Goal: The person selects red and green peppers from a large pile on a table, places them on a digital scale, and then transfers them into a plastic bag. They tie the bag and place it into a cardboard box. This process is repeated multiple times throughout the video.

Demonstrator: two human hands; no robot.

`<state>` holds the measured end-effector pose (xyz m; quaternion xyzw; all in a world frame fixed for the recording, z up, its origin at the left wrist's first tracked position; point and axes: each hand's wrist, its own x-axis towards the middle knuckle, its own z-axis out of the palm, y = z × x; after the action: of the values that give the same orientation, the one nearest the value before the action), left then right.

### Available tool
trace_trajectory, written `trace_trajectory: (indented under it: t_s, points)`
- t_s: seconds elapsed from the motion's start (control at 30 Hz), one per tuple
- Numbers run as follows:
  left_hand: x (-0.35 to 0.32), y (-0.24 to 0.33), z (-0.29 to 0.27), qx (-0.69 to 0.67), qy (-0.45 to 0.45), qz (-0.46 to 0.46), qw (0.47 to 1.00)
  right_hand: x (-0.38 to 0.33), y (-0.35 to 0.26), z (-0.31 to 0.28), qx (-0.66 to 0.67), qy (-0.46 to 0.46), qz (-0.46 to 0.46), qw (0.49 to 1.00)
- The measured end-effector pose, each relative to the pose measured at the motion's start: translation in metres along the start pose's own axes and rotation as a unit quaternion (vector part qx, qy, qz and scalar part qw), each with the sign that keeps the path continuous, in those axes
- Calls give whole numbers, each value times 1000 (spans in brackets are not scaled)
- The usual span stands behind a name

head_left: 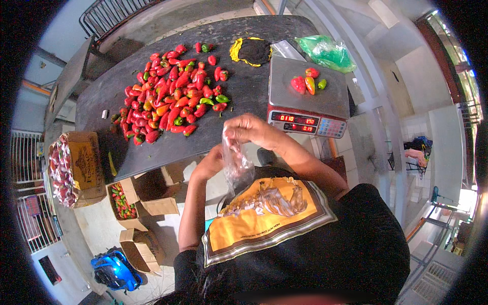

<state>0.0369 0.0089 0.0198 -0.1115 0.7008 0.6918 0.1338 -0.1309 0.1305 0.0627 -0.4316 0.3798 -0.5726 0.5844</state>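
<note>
Looked straight down over a black shirt with an orange print at two bare hands working a clear plastic bag (235, 165). Right hand (250, 130) up top, fingers pressed together, pinching the bag's mouth just in front of the near edge of the dark tabletop (244, 96). Left hand (208, 161) lower and to the left, curled against the side of the bag, touching it; couldn't tell how tight that grip was, since the fingers sat half hidden behind the plastic. Bag hung down between both hands, crumpled, in the air above the shirt rather than resting on anything. Contents too blurry to call. Further back on the tabletop, well apart from the hands, lay a big loose pile of red, orange and green peppers (170, 94). Off to the right, just beyond the right hand, sat a digital scale (305, 94) with a steel pan and lit red digits, carrying a few peppers (307, 81) on top. Behind that, a green plastic bag (325, 51) and a round dark thing with a yellow rim (251, 51). Down on the floor to the left, open cardboard boxes (127, 201) with more peppers inside, plus something blue (116, 270).
</note>
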Motion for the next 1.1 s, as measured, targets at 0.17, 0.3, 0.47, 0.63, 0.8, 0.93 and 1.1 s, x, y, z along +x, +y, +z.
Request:
trace_trajectory:
  t_s: [0.17,0.3,0.47,0.63,0.8,0.93,1.1]
  points:
    - [31,0,20,192,195,60,960,-36,-15,-53,-424,187,-100,880]
    - [36,-31,-20,422,398,111,807,-115,-17,-167,-729,347,5,590]
    - [34,-18,-37,259,502,-56,823,-146,-12,-225,-798,239,95,545]
    - [66,-55,-26,113,523,9,845,-146,0,-266,-831,179,89,519]
    - [87,-38,5,181,493,-42,850,-142,-29,-263,-796,129,95,584]
    - [104,-47,10,144,512,-51,845,-140,-28,-263,-700,268,96,655]
    - [130,-21,21,189,512,-23,837,-87,1,-245,-692,322,141,630]
